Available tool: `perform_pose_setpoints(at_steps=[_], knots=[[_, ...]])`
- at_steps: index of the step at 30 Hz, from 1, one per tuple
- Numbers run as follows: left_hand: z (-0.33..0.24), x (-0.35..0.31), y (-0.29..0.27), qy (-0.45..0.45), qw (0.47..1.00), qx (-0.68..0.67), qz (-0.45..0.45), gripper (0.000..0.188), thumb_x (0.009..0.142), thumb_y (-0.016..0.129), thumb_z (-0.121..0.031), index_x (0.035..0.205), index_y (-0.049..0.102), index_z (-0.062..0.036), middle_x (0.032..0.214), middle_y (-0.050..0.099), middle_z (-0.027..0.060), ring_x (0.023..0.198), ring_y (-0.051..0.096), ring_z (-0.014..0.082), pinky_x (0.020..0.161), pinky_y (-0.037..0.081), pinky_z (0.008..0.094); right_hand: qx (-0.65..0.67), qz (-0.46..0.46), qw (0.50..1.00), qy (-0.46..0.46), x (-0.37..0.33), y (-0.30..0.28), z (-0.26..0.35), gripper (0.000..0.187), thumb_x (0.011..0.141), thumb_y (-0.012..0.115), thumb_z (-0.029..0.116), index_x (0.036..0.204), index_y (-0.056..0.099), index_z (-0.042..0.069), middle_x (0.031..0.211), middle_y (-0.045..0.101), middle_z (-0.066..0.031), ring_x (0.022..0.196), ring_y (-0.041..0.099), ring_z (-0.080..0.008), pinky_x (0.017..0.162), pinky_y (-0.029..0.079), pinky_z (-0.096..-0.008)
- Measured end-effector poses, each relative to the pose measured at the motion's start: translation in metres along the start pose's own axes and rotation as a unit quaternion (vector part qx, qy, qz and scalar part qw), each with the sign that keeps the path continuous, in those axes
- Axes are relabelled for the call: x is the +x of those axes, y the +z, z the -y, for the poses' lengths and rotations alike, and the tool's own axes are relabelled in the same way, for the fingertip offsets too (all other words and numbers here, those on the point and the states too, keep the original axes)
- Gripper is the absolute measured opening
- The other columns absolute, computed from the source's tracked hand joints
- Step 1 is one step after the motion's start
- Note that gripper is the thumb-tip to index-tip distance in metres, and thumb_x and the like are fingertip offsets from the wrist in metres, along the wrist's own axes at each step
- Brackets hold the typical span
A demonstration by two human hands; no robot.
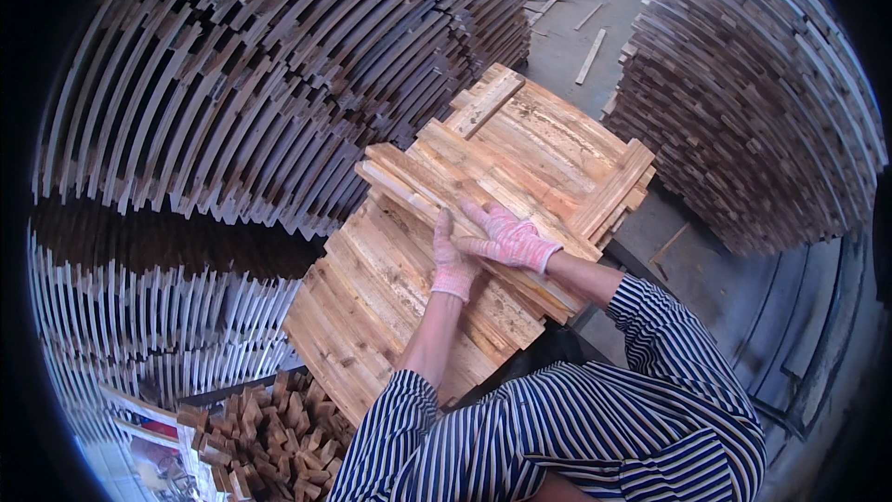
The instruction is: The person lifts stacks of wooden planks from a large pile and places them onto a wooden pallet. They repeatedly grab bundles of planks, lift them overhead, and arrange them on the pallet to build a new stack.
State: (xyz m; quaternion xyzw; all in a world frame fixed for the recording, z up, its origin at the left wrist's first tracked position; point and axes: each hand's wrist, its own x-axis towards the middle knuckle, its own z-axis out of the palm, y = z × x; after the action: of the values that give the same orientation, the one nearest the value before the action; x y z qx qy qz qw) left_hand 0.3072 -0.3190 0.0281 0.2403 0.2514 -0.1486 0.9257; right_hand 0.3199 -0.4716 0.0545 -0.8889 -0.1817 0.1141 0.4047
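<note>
My left hand (452,260), in a pink-and-white knit glove, rests on thin raw wooden boards with its visible fingers stretched forward. Just to its right, my right hand (513,238) wears a matching glove and lies flat, fingers apart, on the same boards. The two hands nearly meet, and some fingertips overlap or are hidden. Under them, several narrow boards (406,188) lie side by side on top of a stack. Beyond stands a panel of boards (548,135) with a crosspiece (615,188) at its right side. Nearer me lie more flat boards (358,321).
Tall stacks of weathered slats (279,65) rise at the left and far left. Another high stack (743,93) stands at the right. Short wood blocks (279,432) are heaped at the lower left. Loose strips (590,56) lie on the grey floor at the back.
</note>
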Motion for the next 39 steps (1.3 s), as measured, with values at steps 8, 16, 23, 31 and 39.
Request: perform_pose_setpoints(at_steps=[8,16,23,31,39], knots=[[0.018,0.038,-0.001,-0.029,1.000,-0.005,-0.004,0.070,0.094,0.066,-0.055,0.138,0.055,-0.0020,0.133,0.063,0.0211,0.121,0.061,0.0407,0.107,0.047,0.0588,-0.132,-0.046,0.990,0.036,0.047,-0.080,-0.094,0.060,0.093,0.061,0.051,0.147,0.053,0.027,0.116,0.057,-0.0211,0.111,0.059,-0.0394,0.096,0.049,-0.0468],[0.022,0.027,0.071,-0.049,0.998,0.005,-0.041,0.074,0.092,0.064,-0.061,0.142,0.053,-0.0080,0.136,0.061,0.0173,0.124,0.058,0.0377,0.109,0.047,0.0552,-0.010,-0.029,0.999,-0.013,0.017,-0.022,-0.052,0.079,0.091,0.056,0.065,0.149,0.051,0.011,0.145,0.051,-0.0265,0.134,0.052,-0.0386,0.105,0.047,-0.0419],[0.029,0.053,0.048,-0.001,1.000,-0.013,0.009,0.070,0.095,0.060,-0.062,0.142,0.051,-0.0109,0.144,0.054,0.0175,0.132,0.052,0.0398,0.113,0.042,0.0593,-0.118,-0.050,0.989,0.075,0.061,-0.110,-0.109,0.063,0.093,0.061,0.053,0.144,0.056,0.016,0.122,0.059,-0.0224,0.113,0.059,-0.0400,0.095,0.049,-0.0492],[0.038,0.082,0.060,0.005,0.996,0.082,-0.022,0.081,0.093,0.061,-0.067,0.147,0.045,-0.0087,0.145,0.052,0.0188,0.134,0.051,0.0394,0.115,0.041,0.0594,-0.144,-0.006,0.989,0.045,0.062,-0.079,-0.114,0.076,0.098,0.048,0.061,0.154,0.043,0.010,0.160,0.036,-0.0261,0.146,0.039,-0.0410,0.119,0.034,-0.0473],[0.044,0.078,0.070,0.232,0.552,0.798,0.062,0.099,0.072,0.086,-0.053,0.141,0.046,0.0057,0.139,0.051,0.0265,0.134,0.046,0.0400,0.118,0.034,0.0487,-0.005,-0.094,0.993,0.066,0.063,-0.152,-0.118,0.074,0.094,0.060,0.053,0.149,0.048,0.005,0.147,0.051,-0.0236,0.136,0.047,-0.0420,0.116,0.038,-0.0454]])
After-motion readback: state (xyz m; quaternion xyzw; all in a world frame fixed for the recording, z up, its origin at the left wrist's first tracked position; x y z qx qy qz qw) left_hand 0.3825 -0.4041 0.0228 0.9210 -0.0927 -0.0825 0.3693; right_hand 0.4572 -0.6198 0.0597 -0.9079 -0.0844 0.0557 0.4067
